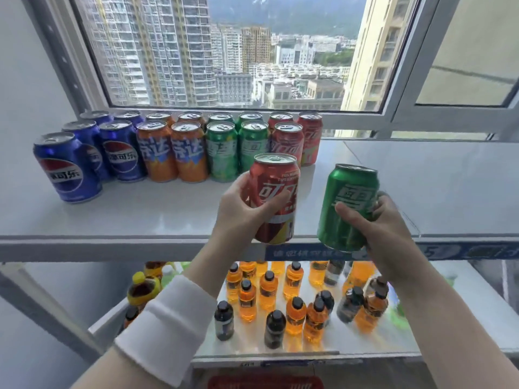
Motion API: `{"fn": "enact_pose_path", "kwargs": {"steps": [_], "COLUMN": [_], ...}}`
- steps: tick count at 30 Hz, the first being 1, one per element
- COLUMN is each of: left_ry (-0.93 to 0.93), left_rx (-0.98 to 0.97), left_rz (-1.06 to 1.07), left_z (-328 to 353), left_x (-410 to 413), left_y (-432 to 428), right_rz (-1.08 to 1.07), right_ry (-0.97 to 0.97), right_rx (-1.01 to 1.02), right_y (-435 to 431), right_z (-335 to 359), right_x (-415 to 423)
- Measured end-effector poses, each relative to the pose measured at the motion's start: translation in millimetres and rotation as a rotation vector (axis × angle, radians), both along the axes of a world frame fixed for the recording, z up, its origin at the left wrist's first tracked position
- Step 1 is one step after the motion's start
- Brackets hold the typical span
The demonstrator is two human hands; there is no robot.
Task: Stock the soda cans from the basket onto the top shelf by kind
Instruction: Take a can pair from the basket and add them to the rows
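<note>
My left hand [241,209] grips a red cola can [276,192], held upright over the front edge of the white top shelf [168,214]. My right hand [376,220] grips a green soda can [346,206], tilted slightly, just right of the red one. Along the back of the shelf stand rows sorted by kind: blue cans [67,167] at the left, then orange cans [174,153], green cans [236,150] and red cans [292,141]. The basket is mostly out of view; a red edge [264,383] shows at the bottom.
The right half of the top shelf [435,186] is bare. A window frame [393,113] runs right behind the cans. The lower shelf [309,346] holds several orange and dark drink bottles [295,313].
</note>
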State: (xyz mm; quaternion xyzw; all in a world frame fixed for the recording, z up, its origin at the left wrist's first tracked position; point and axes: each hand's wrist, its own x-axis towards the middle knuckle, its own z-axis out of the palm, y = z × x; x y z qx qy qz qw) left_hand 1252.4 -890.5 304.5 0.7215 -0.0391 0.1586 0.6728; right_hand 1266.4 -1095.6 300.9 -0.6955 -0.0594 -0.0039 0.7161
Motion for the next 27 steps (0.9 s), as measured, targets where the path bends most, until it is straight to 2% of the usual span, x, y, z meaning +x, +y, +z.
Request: {"fn": "enact_pose_path", "kwargs": {"steps": [7, 17, 22, 27], "left_ry": [-0.037, -0.059, -0.012, 0.028], "left_rx": [0.196, 0.550, 0.745, 0.849], "left_rz": [0.018, 0.099, 0.122, 0.101], "left_z": [14, 35, 44, 48], "left_x": [53, 103, 115, 123], "left_y": [-35, -81, -89, -89], "right_rz": [-0.027, -0.013, 0.026, 0.040], "right_ry": [-0.046, -0.054, -0.043, -0.042], "right_rx": [-0.070, -0.031, -0.004, 0.020], "right_y": [-34, -75, -84, -85], "right_z": [17, 28, 33, 36], "right_x": [49, 96, 110, 121]}}
